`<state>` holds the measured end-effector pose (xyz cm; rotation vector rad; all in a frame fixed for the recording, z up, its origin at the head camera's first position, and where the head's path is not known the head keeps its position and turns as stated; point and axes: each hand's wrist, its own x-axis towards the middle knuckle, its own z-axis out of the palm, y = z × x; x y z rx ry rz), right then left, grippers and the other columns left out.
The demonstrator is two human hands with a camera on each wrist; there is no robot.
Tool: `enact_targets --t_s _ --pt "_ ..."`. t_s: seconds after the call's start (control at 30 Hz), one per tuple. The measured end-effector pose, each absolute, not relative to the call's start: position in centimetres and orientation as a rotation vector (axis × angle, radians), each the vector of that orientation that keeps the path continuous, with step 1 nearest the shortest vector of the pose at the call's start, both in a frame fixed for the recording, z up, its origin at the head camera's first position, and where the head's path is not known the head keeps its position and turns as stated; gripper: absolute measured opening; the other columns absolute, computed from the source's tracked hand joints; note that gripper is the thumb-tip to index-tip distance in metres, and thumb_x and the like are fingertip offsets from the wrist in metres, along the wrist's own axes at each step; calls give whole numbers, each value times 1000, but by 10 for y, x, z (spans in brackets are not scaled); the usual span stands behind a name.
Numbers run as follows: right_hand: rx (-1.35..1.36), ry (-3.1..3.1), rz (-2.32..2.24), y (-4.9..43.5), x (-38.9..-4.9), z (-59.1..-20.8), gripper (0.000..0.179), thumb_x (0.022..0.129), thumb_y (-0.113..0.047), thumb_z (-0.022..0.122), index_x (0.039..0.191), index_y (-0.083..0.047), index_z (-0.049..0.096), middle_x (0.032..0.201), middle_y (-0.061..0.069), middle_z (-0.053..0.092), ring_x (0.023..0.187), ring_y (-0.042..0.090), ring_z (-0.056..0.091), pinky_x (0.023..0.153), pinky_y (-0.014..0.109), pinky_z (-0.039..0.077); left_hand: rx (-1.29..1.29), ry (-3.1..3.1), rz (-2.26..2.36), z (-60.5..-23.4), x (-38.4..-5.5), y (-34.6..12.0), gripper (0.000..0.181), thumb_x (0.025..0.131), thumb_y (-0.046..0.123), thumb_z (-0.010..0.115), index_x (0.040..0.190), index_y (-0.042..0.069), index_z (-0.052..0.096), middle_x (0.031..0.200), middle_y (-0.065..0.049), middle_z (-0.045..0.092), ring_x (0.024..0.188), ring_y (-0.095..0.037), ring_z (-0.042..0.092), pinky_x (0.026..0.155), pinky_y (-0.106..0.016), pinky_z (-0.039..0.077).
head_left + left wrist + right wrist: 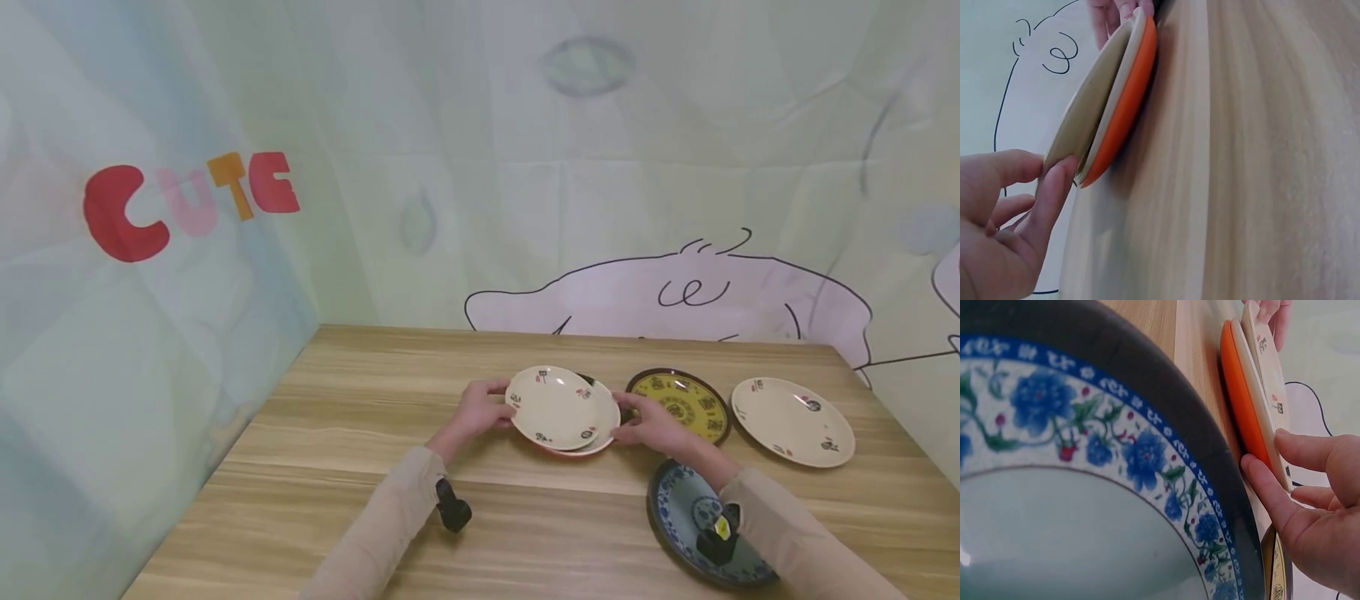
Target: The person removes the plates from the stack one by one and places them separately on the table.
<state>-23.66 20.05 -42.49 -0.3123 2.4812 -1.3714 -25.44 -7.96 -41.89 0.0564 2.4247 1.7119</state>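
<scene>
Your left fingers (1017, 167) pinch a round patterned cream plate (553, 408); opposite, your right fingers (1308, 451) pinch a round orange-bottomed cream plate (1127, 106), likely steadying it.

A round cream plate (555, 408) with small red and black motifs lies face up over an orange-backed plate (1129, 103) with a pale rim, offset toward ten o'clock. The cream plate tilts, a gap showing between the rims, and is pinched at nine o'clock; the orange-backed one is gripped at three o'clock.
</scene>
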Motion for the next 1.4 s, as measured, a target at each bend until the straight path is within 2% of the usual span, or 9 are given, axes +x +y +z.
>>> enact_targets --t_s 0.33,0.63,0.97,1.23,1.4 --pt "-292 2475 -1376 200 -237 -425 71 78 -13 68 136 7 32 128 27 42 87 19 58 74 28 52 18 2464 1794 -411 -256 -97 52 73 -11 61 124 -6 51 120 -23 54 60 -13 61 63 -32 57" --pt "-290 2487 -1359 201 -237 -425 71 79 -16 69 136 6 32 128 27 42 87 17 57 74 28 52 -43 2517 1834 -408 -256 -121 55 74 -10 62 127 -5 48 121 -23 53 63 -14 62 59 -24 56" --pt "-309 2503 -1340 201 -237 -425 71 79 -17 69 135 7 33 128 29 42 90 18 58 76 29 52 -105 2639 1804 -400 -252 -155 56 72 -11 63 126 -5 49 124 -24 51 63 -16 63 58 -25 56" --pt "-312 2502 -1337 200 -236 -426 71 79 -17 69 135 7 33 128 29 42 93 20 58 79 31 52 -147 2554 1919 -399 -247 -177 54 75 -13 59 127 -10 45 124 -30 47 59 -8 59 57 -19 54" --pt "-314 2518 -1317 200 -236 -425 70 80 -18 69 135 7 33 128 28 43 98 23 56 82 34 51 -181 2543 1930 -402 -244 -187 55 75 -14 58 128 -11 41 125 -31 46 60 -9 59 62 -24 56"
